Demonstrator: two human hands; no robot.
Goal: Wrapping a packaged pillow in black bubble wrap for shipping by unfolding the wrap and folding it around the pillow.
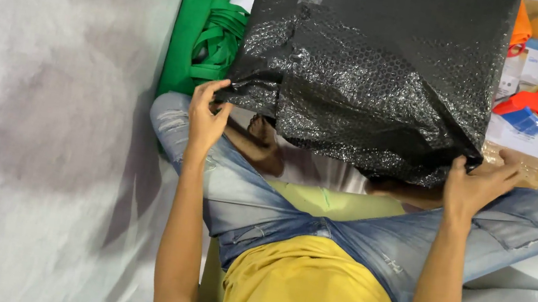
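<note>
Looking steeply down from head height over a seated, cross-legged lap, facing forward across the floor. Sitting close, with both forearms entering from the bottom edge and a black bubble-wrap sheet [373,68] filling the upper middle. Offering only one view, nothing shared.

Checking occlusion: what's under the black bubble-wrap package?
Under the black bubble-wrap package, held by the left hand and right hand: crossed legs in jeans, one bare foot. Its contents and the floor beneath are covered.

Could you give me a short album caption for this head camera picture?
Seated cross-legged, a person grips a black bubble-wrapped parcel with left hand and right hand.
</note>
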